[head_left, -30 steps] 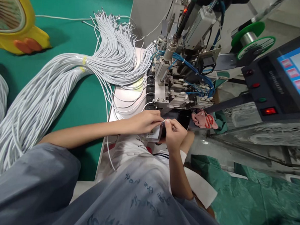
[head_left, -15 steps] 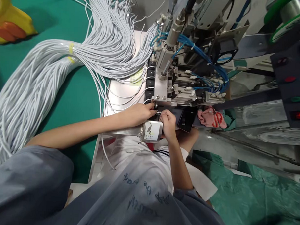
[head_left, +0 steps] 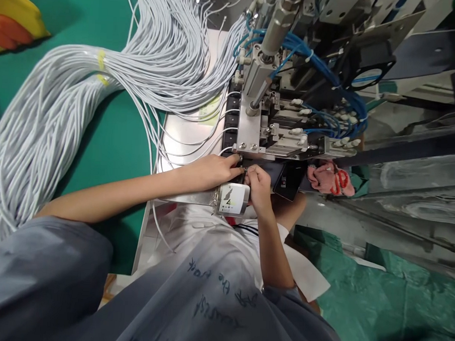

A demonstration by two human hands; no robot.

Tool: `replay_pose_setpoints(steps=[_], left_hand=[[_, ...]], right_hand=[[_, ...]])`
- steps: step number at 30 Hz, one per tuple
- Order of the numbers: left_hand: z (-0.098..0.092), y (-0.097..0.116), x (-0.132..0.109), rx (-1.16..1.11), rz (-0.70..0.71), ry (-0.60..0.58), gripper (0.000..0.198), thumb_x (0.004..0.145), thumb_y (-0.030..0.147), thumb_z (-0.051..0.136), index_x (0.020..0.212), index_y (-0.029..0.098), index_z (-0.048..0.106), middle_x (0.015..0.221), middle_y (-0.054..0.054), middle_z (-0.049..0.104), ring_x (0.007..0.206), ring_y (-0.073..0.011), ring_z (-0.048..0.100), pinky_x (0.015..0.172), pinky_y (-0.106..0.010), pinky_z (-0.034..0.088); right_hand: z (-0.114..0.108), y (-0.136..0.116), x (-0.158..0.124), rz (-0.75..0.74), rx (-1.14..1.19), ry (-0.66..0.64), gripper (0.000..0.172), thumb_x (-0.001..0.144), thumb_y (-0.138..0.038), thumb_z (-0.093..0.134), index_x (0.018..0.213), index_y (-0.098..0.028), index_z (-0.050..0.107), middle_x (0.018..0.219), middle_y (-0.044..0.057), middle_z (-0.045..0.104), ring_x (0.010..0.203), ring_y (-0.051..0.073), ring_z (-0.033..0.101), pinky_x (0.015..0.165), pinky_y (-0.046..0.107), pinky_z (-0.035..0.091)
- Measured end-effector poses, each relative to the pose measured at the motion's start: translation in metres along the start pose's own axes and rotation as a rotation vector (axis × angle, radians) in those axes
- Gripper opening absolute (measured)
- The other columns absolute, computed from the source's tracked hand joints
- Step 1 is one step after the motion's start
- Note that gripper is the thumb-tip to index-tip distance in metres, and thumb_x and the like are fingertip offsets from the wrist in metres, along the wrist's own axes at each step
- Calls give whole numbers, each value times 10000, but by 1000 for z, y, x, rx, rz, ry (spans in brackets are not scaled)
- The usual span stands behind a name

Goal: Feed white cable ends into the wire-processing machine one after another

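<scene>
My left hand (head_left: 220, 170) reaches across the metal plate (head_left: 187, 131) to the near end of a pneumatic machine (head_left: 250, 126). Its thumb and fingers are closed at the black fixture blocks (head_left: 230, 121), on something too small to make out. My right hand (head_left: 259, 184) is closed in a pinch just right of the left fingertips, and what it grips is hidden. A tiny shiny piece shows between the two hands. Directly below them sits a metal box with a white label (head_left: 232, 198). White cables (head_left: 217, 135) run over the plate into the fixture blocks.
A thick bundle of white cables (head_left: 76, 78) lies on the green mat (head_left: 97, 129) at left. Blue air hoses (head_left: 322, 64) loop over the machine. A dark phone (head_left: 289, 181) and a pink cloth (head_left: 327, 177) lie right of my hands. Green sheeting (head_left: 395, 298) covers the lower right.
The view has shifted slightly, so the machine appears larger and farther right. Both hands stay at the machine's near end, with the right fingertips still close to the left ones.
</scene>
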State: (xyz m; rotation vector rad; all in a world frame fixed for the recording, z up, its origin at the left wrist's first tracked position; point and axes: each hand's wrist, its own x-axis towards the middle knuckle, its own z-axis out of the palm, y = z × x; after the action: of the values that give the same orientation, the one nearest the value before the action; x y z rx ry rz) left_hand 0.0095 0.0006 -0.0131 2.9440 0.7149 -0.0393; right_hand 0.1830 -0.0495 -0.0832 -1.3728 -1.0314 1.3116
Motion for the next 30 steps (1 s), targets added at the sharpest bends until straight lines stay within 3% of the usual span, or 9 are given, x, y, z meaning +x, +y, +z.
replay_pose_setpoints(steps=[6,10,13,20,25,30], left_hand=[[-1,1,1,63,18,22,406,847,69,420,1234,124,531,1006,-116,575,579,-114,579,513,-249,403],[-14,5,-2,64,-55,-15,212,792,57,469,891,100,650,815,-96,599,642,-170,599,528,-269,395],[-22,5,-5,26,-160,-71,150,743,50,493,705,111,624,733,-82,601,626,-179,595,510,-268,368],[-19,6,-8,-18,-208,-43,169,746,56,472,691,118,620,759,-80,613,558,-154,579,467,-263,300],[-19,9,-10,-12,-201,-3,185,769,51,464,691,107,622,741,-90,602,572,-168,595,454,-266,271],[-15,7,-12,-11,-175,34,213,774,34,446,703,118,628,727,-86,593,569,-179,594,448,-274,262]], right_hand=[[4,4,1,-81,-38,62,341,831,-481,526,649,-206,439,522,-66,335,489,88,312,475,228,268],[7,8,3,-96,-33,107,381,807,-526,541,636,-210,414,536,-60,316,504,92,317,471,226,267],[9,6,2,-74,-36,108,376,817,-515,527,632,-208,414,550,-56,336,505,90,324,472,223,278],[10,1,-3,-12,-41,202,282,832,-411,480,880,-171,622,691,-8,532,519,89,398,476,218,322],[10,-3,-1,-98,-44,224,238,803,-341,509,828,-168,670,907,44,624,566,91,482,522,236,405],[13,-13,-5,-201,-150,288,185,779,-307,555,757,-162,667,816,31,626,587,105,511,581,256,440]])
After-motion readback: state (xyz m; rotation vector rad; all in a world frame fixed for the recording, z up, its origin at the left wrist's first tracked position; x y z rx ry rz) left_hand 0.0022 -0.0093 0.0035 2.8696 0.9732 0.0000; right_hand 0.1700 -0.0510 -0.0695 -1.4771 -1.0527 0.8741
